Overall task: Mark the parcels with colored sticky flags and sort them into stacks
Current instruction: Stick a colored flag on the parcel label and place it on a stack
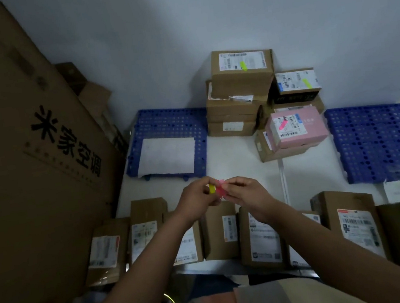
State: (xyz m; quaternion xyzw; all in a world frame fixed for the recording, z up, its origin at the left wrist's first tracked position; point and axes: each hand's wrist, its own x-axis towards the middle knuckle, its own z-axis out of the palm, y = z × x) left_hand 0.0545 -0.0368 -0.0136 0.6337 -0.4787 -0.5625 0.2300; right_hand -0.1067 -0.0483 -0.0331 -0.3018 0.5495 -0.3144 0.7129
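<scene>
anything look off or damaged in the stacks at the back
One thing: in the tall brown stack, the second box down has a shipping label peeling and crumpled at its top edge, with its flap looking ragged. The flagged top box sits slightly askew on it. The pink box rests tilted on the parcel below.

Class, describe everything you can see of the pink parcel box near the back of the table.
The pink parcel box is a small pale-pink box, cardboard by the look of it, closed and lying flat. Its top bears a white shipping label with barcodes, a small blue patch and a bright pink sticky flag. It rests on a brown cardboard box, in front of the taller brown stacks, left of a blue perforated pallet. No hand touches it.
</scene>
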